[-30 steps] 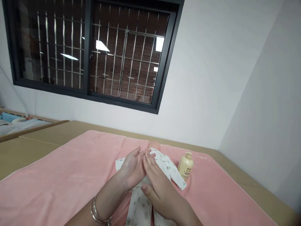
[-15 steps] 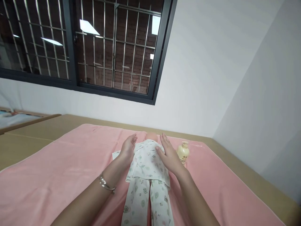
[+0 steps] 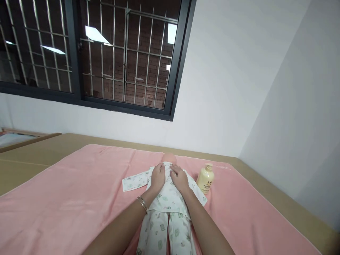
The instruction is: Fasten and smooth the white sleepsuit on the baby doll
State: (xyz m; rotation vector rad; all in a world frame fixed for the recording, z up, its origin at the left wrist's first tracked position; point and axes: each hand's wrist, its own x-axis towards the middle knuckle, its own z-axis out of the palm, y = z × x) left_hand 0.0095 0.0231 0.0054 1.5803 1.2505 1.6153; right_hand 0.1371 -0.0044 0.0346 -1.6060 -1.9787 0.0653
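On a pink sheet (image 3: pixel 87 198) lies a baby doll, its bare rounded head (image 3: pixel 169 158) at the far end. It wears a white shirt (image 3: pixel 170 198) with small green and brown prints and matching trousers (image 3: pixel 156 233). My left hand (image 3: pixel 158 177), with a silver bangle (image 3: pixel 142 204) at the wrist, is on the shirt's upper front near the collar, fingers curled onto the cloth. Beside it my right hand (image 3: pixel 180 179) has bent fingers closed at the collar. My hands partly hide the neckline. Both sleeves stretch out sideways.
A pale yellow pump bottle (image 3: pixel 206 179) stands on the sheet right of the doll, close to the right sleeve. Wooden boards (image 3: pixel 255 177) border the sheet. Behind are a white wall (image 3: pixel 212 88) and a dark-framed barred window (image 3: pixel 127 56).
Both hands have come inward from beside the shirt to its collar, their fingers bending from straight to curled. The sleeves now show spread out to each side.
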